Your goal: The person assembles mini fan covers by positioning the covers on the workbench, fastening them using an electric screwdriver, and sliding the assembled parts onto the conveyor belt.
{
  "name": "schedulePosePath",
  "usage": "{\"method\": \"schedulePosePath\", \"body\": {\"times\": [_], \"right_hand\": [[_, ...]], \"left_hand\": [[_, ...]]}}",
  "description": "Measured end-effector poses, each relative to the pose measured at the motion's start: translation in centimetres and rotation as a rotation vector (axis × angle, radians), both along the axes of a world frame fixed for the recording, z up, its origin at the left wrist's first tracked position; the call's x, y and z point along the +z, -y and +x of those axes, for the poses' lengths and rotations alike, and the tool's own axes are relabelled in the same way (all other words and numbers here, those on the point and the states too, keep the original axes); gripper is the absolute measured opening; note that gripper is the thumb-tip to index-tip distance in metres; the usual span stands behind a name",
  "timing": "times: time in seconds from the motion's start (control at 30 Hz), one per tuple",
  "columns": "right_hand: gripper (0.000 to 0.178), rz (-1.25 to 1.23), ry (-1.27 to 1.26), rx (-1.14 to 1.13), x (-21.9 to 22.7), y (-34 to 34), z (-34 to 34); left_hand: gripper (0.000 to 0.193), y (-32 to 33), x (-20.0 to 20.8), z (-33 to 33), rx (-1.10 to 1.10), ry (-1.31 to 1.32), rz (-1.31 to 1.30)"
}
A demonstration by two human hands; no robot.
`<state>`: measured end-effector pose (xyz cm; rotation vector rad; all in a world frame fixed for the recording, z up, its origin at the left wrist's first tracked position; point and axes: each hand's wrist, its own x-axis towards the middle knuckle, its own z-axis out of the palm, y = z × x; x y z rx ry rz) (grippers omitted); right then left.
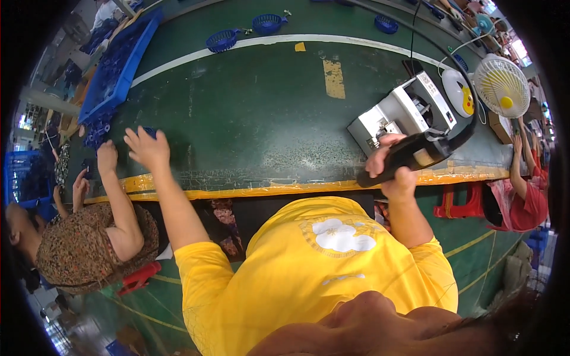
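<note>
My right hand [392, 163] is wrapped around a black electric screwdriver [418, 155] at the table's front edge. Its narrower end points left, and a thick black cable leaves the other end and curves upward. Just beyond that hand stands a white and silver screw feeder [409, 110] with a dark opening. On the left, my left hand [148, 149] reaches over the green table [237, 113] with its fingers spread. A small blue part [151, 132] shows partly behind these fingers; whether they touch it is hidden.
A long blue tray [122, 65] lies far left, with a pile of blue parts [98, 130] at its near end. Blue baskets [221, 40] line the far side. A fan [502, 86] stands right. Co-workers sit on both sides; one's hand [107, 157] is close to my left hand.
</note>
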<state>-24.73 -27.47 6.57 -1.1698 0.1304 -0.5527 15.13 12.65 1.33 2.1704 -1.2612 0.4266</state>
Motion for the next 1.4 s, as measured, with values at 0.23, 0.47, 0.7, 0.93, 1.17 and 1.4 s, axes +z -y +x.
{"method": "schedulePosePath", "body": {"times": [0.23,0.47,0.7,0.93,1.17,1.4], "right_hand": [[0.091,-0.384,0.311,-0.223,7.5,3.4,0.8],[0.077,-0.295,0.191,-0.275,7.7,1.5,3.4],[0.083,-0.117,0.152,-0.187,4.4,0.5,3.8],[0.084,-0.125,0.153,-0.113,1.6,-3.2,4.3],[0.075,-0.118,0.155,-0.031,-0.3,-3.1,5.3],[0.064,-0.161,0.161,0.123,-1.7,-1.9,4.3]], "left_hand": [[0.030,0.2,-2.5,-5.8,0.004,-0.063,0.015],[0.018,11.1,-5.2,-17.7,0.011,-0.138,0.005],[0.028,17.5,-5.9,-26.6,-0.405,-0.233,-0.145],[0.029,17.2,-6.0,-26.2,-0.416,-0.269,-0.161],[0.028,17.9,-6.2,-26.1,-0.421,-0.284,-0.151],[0.026,18.9,-6.3,-26.5,-0.445,-0.259,-0.149]]}}
